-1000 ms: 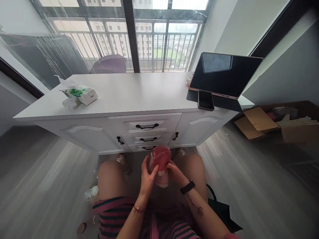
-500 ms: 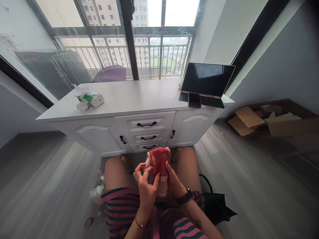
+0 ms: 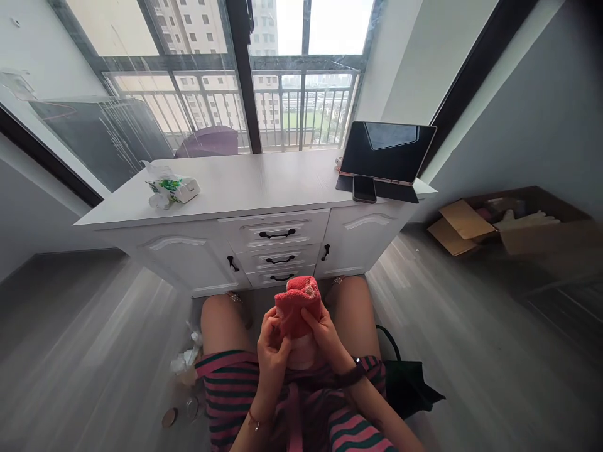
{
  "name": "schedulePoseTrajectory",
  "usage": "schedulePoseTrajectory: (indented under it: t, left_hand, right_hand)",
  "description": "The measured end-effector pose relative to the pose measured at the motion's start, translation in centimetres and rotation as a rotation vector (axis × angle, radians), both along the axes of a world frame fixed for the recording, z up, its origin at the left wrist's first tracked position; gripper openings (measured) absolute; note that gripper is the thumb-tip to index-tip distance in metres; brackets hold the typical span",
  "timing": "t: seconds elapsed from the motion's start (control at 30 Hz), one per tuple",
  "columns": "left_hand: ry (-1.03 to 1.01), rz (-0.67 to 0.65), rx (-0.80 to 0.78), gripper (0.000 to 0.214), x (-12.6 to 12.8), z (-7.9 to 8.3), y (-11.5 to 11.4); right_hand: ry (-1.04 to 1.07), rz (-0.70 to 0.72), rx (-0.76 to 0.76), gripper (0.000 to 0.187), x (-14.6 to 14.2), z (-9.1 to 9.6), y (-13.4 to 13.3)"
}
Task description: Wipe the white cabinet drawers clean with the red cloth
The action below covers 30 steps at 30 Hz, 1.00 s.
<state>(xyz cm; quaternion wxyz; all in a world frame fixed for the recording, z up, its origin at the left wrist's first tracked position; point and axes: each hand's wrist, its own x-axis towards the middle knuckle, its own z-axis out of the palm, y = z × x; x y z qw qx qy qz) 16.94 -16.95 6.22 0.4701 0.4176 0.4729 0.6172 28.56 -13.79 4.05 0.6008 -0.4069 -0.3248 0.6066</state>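
Head view: red cloth (image 3: 298,306) now bunched (both hands).

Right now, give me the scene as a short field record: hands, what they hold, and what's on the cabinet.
left hand: grips red cloth, low on its near-left side
right hand: grips the cloth's right side
cloth: bunched, above the lap
cabinet: tissue pack left; tablet and phone right
floor: cardboard box right

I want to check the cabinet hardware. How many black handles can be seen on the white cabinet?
5: three drawer handles stacked in the middle of the white cabinet, top, middle, bottom; one small door handle on each side, left and right.
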Motion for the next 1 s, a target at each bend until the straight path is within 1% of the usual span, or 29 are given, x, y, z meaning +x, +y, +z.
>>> schedulePoseTrajectory:
  t: [0.13, 0.23, 0.33, 0.4, 0.47, 0.57, 0.63, 0.7, 0.77, 0.9, 0.97, 1.0]
  left_hand:
    - [-0.294, -0.065, -0.141, 0.019, 0.1, -0.6, 0.2]
    - [-0.457, -0.069, -0.195, 0.026, 0.0, -0.2, 0.2]
    - [-0.497, -0.086, -0.211, 0.051, -0.2, 0.7, 0.0]
    - [-0.489, -0.126, -0.255, 0.059, -0.6, 1.1, -0.2]
    - [-0.492, -0.147, -0.319, 0.056, -1.0, 0.9, -0.4]
    - [-0.518, -0.139, -0.405, 0.046, -1.4, -0.1, -0.4]
    - [-0.506, -0.131, -0.388, 0.044, -1.5, -0.6, -0.2]
    - [-0.440, -0.143, -0.308, 0.042, -1.6, -0.8, 0.1]
    - [-0.302, -0.192, -0.226, 0.034, -1.9, -0.5, 0.5]
    - [0.163, -0.261, -0.084, 0.018, -3.0, 0.9, 1.4]
    - [0.348, -0.291, -0.011, 0.014, -3.5, 1.6, 1.9]
    - [0.390, -0.325, 0.006, 0.014, -3.6, 1.8, 2.1]
  right_hand:
    - [-0.132, -0.028, 0.062, 0.040, 0.2, 0.1, -0.1]
    - [-0.216, -0.007, 0.099, 0.033, 0.2, 0.5, -0.1]
    - [-0.257, 0.035, 0.123, 0.028, 0.1, 1.1, -0.1]
    - [-0.275, 0.060, 0.135, 0.025, 0.0, 1.6, -0.2]
    - [-0.287, 0.080, 0.140, 0.025, 0.0, 2.0, -0.2]
    - [-0.320, 0.096, 0.156, 0.024, 0.2, 2.4, -0.1]
    - [-0.365, 0.094, 0.184, 0.021, 0.4, 2.4, 0.1]
    - [-0.421, 0.078, 0.221, 0.017, 0.7, 2.4, 0.3]
    - [-0.474, 0.055, 0.264, 0.015, 1.0, 2.6, 0.5]
    - [-0.555, 0.023, 0.342, 0.015, 1.9, 3.6, 1.1]
    - [-0.591, 0.066, 0.369, 0.016, 2.3, 4.5, 1.5]
    - [-0.608, 0.107, 0.379, 0.017, 2.4, 5.0, 1.7]
